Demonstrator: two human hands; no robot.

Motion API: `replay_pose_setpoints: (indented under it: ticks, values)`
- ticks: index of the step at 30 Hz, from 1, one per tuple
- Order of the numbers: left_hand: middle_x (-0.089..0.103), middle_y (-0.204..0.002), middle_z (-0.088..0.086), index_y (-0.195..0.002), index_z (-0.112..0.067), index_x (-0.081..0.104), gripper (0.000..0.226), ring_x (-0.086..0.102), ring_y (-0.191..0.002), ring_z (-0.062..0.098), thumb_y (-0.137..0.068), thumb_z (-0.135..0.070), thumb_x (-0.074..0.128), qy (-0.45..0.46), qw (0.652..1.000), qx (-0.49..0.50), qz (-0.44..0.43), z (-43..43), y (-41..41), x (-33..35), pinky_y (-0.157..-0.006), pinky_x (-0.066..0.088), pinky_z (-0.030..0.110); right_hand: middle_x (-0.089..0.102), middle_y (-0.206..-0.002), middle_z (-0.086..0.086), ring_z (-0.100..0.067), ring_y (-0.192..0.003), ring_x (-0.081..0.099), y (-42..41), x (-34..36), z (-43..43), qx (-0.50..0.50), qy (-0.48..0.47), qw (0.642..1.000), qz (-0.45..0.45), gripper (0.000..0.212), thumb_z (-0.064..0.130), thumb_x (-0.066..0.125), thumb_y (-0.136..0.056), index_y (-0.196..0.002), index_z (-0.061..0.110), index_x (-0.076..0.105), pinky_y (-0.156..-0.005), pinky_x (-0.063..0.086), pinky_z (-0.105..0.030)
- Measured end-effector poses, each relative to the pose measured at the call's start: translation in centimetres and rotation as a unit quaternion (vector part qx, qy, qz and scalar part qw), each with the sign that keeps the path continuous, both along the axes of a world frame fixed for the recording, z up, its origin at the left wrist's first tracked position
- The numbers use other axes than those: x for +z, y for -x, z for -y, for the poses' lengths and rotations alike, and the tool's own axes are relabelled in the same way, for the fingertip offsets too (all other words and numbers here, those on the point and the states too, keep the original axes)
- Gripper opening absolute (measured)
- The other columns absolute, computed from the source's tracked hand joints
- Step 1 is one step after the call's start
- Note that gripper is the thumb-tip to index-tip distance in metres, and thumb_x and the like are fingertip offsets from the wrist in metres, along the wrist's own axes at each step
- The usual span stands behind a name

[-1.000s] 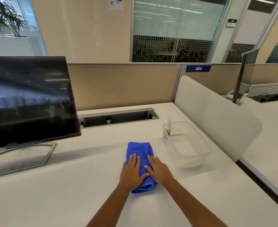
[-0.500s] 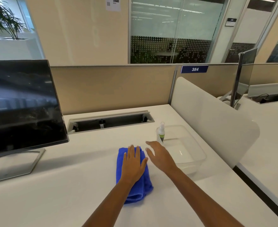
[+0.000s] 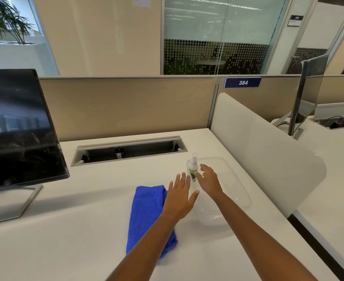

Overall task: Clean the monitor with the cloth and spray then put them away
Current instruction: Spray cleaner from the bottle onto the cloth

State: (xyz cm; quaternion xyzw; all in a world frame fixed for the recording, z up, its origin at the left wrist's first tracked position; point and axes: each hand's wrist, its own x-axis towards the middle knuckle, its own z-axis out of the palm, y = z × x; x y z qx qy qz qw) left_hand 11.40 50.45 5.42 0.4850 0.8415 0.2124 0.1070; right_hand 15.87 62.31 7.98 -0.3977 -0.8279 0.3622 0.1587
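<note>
A folded blue cloth (image 3: 145, 211) lies on the white desk (image 3: 65, 240), with my left forearm crossing over its near end. My left hand (image 3: 180, 196) hovers flat beside the cloth's far right corner, fingers straight, holding nothing. My right hand (image 3: 208, 180) is held with fingers spread right beside the small spray bottle (image 3: 193, 166), white with a green label, which stands upright at the left corner of a clear plastic tub (image 3: 233, 183). Whether the fingers touch the bottle is unclear. The dark monitor (image 3: 19, 128) stands at the left.
A recessed cable tray (image 3: 128, 150) runs along the back of the desk. A white rounded divider (image 3: 264, 151) fences the right side, a beige partition (image 3: 126, 106) the back. A second monitor (image 3: 306, 92) stands on the neighbouring desk.
Both hands have lifted off the cloth. My right hand has moved forward and right to the spray bottle, and my left hand has slid to the cloth's right edge.
</note>
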Motion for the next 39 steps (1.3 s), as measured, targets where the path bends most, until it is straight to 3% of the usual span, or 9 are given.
replay_pose_setpoints:
  ticks: [17, 24, 27, 29, 31, 34, 37, 39]
  values:
    - [-0.006, -0.157, -0.003, -0.146, -0.025, -0.003, 0.065, -0.015, -0.144, 0.013, -0.094, -0.053, 0.024, -0.020, 1.000, 0.003, 0.020, -0.8, 0.4, -2.0, -0.109, -0.016, 0.029, 0.057, -0.128, -0.014, -0.028, -0.115, 0.055, 1.0, -1.1, -1.6, 0.006, 0.015, 1.000, -0.025, 0.044, 0.030, 0.056, -0.092, -0.126, 0.004, 0.049, -0.100, 0.043, -0.037]
    - [0.003, -0.158, -0.001, -0.147, -0.021, 0.005, 0.063, -0.009, -0.145, 0.014, -0.095, -0.047, 0.030, -0.081, 0.993, 0.030, 0.087, 0.1, 0.5, -1.2, -0.113, -0.008, 0.029, 0.058, -0.126, -0.015, -0.028, -0.114, 0.055, -0.9, 1.6, -1.3, -0.008, 0.023, 0.989, -0.143, 0.042, 0.023, 0.060, -0.089, -0.124, 0.003, 0.048, -0.100, 0.044, -0.037]
    - [0.012, -0.157, 0.001, -0.146, -0.019, 0.014, 0.059, 0.000, -0.145, 0.017, -0.095, -0.041, 0.036, -0.121, 0.983, 0.056, 0.127, 1.0, 1.2, -0.1, -0.117, 0.000, 0.035, 0.059, -0.117, -0.013, -0.021, -0.102, 0.056, -1.4, 3.2, -0.3, 0.004, 0.042, 0.975, -0.216, 0.036, 0.017, 0.060, -0.089, -0.120, 0.002, 0.049, -0.089, 0.047, -0.028]
    - [0.026, -0.153, 0.003, -0.143, -0.017, 0.025, 0.053, 0.011, -0.144, 0.018, -0.096, -0.036, 0.038, -0.161, 0.968, 0.072, 0.176, 1.6, 1.7, 0.8, -0.119, 0.015, 0.041, 0.058, -0.110, -0.010, -0.018, -0.096, 0.055, -1.7, 3.9, 0.8, 0.026, 0.076, 0.963, -0.256, 0.032, 0.013, 0.059, -0.089, -0.117, 0.002, 0.048, -0.079, 0.047, -0.018]
    - [0.042, -0.144, 0.004, -0.136, -0.016, 0.038, 0.043, 0.032, -0.136, 0.016, -0.097, -0.032, 0.038, -0.206, 0.948, 0.093, 0.224, 2.0, 2.1, 1.8, -0.112, 0.030, 0.034, 0.057, -0.102, -0.007, -0.017, -0.092, 0.056, -1.8, 4.3, 2.3, 0.060, 0.125, 0.950, -0.279, 0.024, 0.010, 0.056, -0.091, -0.113, 0.005, 0.049, -0.074, 0.048, -0.015]
    - [0.052, -0.133, 0.006, -0.120, -0.012, 0.053, 0.031, 0.047, -0.114, 0.011, -0.098, -0.025, 0.036, -0.264, 0.917, 0.125, 0.271, 2.4, 2.4, 3.6, -0.096, 0.037, 0.024, 0.058, -0.095, -0.005, -0.012, -0.083, 0.058, -1.7, 3.9, 4.7, 0.110, 0.198, 0.934, -0.275, 0.013, 0.011, 0.052, -0.093, -0.106, 0.011, 0.050, -0.071, 0.050, -0.017]
    - [0.057, -0.121, 0.008, -0.110, -0.017, 0.055, 0.025, 0.053, -0.100, 0.011, -0.097, -0.019, 0.034, -0.322, 0.865, 0.141, 0.358, 3.2, 2.4, 5.2, -0.082, 0.047, 0.017, 0.059, -0.088, -0.006, -0.015, -0.079, 0.060, -1.5, 3.2, 7.0, 0.144, 0.280, 0.916, -0.249, 0.008, 0.016, 0.050, -0.094, -0.100, 0.015, 0.055, -0.071, 0.052, -0.023]
    - [0.059, -0.118, 0.009, -0.109, -0.016, 0.055, 0.030, 0.057, -0.100, 0.014, -0.099, -0.024, 0.028, -0.339, 0.831, 0.139, 0.420, 4.0, 2.4, 5.9, -0.082, 0.049, 0.018, 0.060, -0.085, -0.005, -0.014, -0.075, 0.061, -1.5, 2.6, 8.3, 0.153, 0.334, 0.900, -0.233, 0.012, 0.021, 0.048, -0.095, -0.101, 0.013, 0.055, -0.072, 0.054, -0.027]
